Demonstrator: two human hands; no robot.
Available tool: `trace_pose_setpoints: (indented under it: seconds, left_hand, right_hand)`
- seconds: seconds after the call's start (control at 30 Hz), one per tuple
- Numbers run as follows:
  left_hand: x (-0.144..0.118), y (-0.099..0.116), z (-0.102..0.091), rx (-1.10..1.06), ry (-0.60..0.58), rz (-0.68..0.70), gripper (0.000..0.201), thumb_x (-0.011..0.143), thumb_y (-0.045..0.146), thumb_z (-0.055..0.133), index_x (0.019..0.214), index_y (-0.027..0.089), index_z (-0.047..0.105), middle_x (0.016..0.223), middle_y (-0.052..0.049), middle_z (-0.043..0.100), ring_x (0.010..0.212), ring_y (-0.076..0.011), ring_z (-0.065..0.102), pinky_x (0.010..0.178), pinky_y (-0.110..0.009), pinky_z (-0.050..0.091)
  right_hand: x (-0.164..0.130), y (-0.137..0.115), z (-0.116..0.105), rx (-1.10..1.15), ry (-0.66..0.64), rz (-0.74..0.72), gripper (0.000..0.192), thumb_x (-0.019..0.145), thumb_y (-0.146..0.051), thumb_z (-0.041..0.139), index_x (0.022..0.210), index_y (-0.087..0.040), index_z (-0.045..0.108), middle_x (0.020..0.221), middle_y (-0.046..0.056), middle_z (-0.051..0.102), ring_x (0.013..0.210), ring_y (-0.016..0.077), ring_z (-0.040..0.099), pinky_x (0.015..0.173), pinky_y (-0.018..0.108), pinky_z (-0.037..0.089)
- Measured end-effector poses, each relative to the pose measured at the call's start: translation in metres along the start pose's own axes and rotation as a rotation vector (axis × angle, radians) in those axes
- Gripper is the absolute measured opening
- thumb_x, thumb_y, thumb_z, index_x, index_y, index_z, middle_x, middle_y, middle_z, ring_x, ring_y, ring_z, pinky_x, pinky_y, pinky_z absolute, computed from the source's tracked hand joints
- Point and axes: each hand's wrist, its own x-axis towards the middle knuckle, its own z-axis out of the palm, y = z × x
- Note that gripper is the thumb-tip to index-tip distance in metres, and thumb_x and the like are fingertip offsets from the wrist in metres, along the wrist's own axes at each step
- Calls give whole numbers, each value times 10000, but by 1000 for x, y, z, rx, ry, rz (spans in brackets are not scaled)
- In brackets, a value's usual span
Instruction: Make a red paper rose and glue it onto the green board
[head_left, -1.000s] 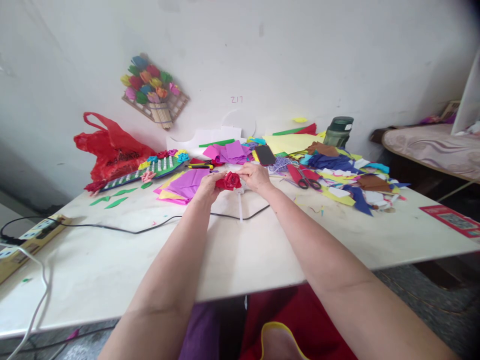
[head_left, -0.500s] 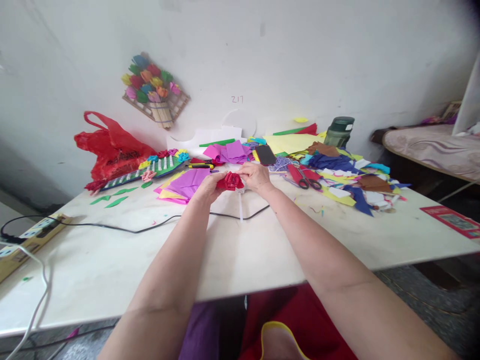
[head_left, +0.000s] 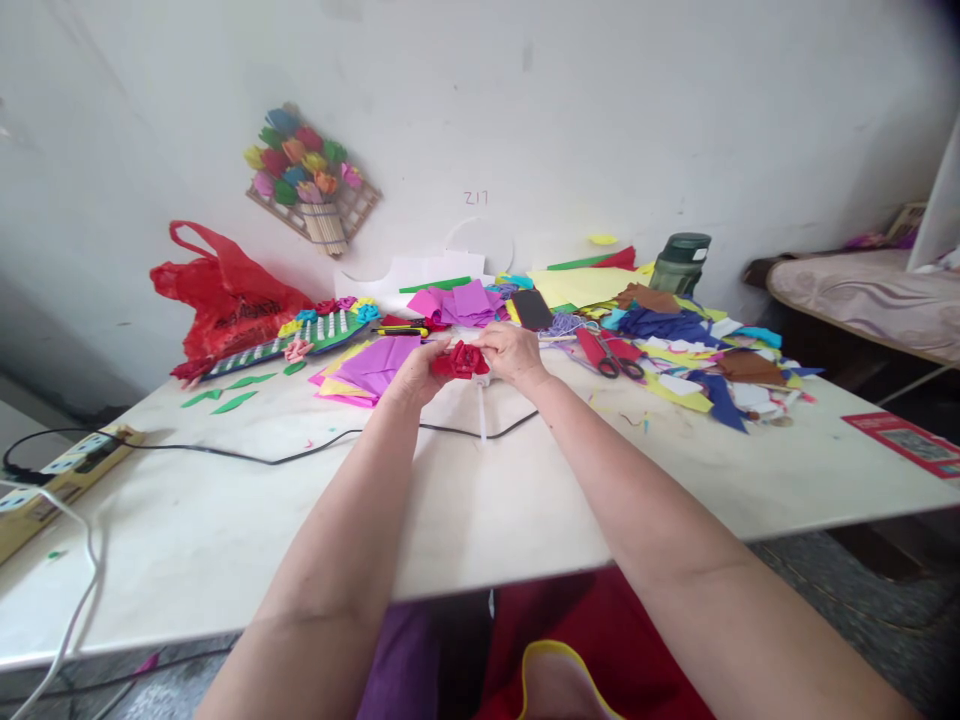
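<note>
A small red paper flower [head_left: 460,360] sits between both my hands above the white table [head_left: 465,500]. My left hand [head_left: 417,372] pinches its left side and my right hand [head_left: 511,353] grips its right side from above. Just under the flower a white stick-like piece [head_left: 481,413] points toward me, across a black cable [head_left: 300,455]. A pile of purple, pink and yellow paper sheets [head_left: 371,368] lies left of my left hand.
Scissors with dark handles [head_left: 616,364], a phone [head_left: 531,309] and several coloured paper scraps [head_left: 690,350] cover the table's right back. A red plastic bag [head_left: 221,300], a green flower board [head_left: 300,338], a dark bottle [head_left: 678,263] and a power strip [head_left: 60,475] are also around.
Both hands shift very slightly on the red flower, which stays in the same place. Nothing else has moved.
</note>
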Motion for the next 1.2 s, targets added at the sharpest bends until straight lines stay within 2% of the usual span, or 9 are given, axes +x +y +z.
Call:
trace_pose_setpoints:
  seconds: [0.1,0.23,0.43,0.77,1.2]
  left_hand:
    - [-3,2,-3,103,-70,23,230,645,209,701,845,132,618,761,-51,671,677,-178,651,639,-309,542]
    - [-3,1,-3,308,-80,115,490,523,148,783,971,151,585,796,-45,683,703,-189,669,702,-339,533]
    - [-2,-4,2,446,-69,227,394,487,209,823,807,119,611,698,-44,670,655,-178,653,674,-323,530]
    - [-3,-5,1,486,-87,298,374,500,243,831,786,117,624,682,-37,665,659,-175,655,639,-300,534]
    - [-4,-5,-2,484,-110,298,342,541,231,814,802,122,622,717,-46,676,695,-176,660,670,-303,533]
  right_hand:
    - [-1,1,0,-1,-2,10,239,807,-144,559,862,-258,762,924,19,707,875,156,619,710,243,442]
    - [-2,0,0,-11,-15,4,225,814,-172,563,879,-263,758,933,23,704,872,164,618,703,251,443]
    - [-3,-1,-2,-20,-35,-5,226,812,-161,568,908,-245,755,952,36,709,883,171,622,710,258,449]
    - [-3,-1,-4,-33,-71,-18,239,836,-187,552,949,-255,751,973,37,705,871,175,622,709,261,449]
    - [-4,2,-2,-48,-76,-45,242,859,-227,539,979,-270,745,970,33,702,853,163,618,695,240,436]
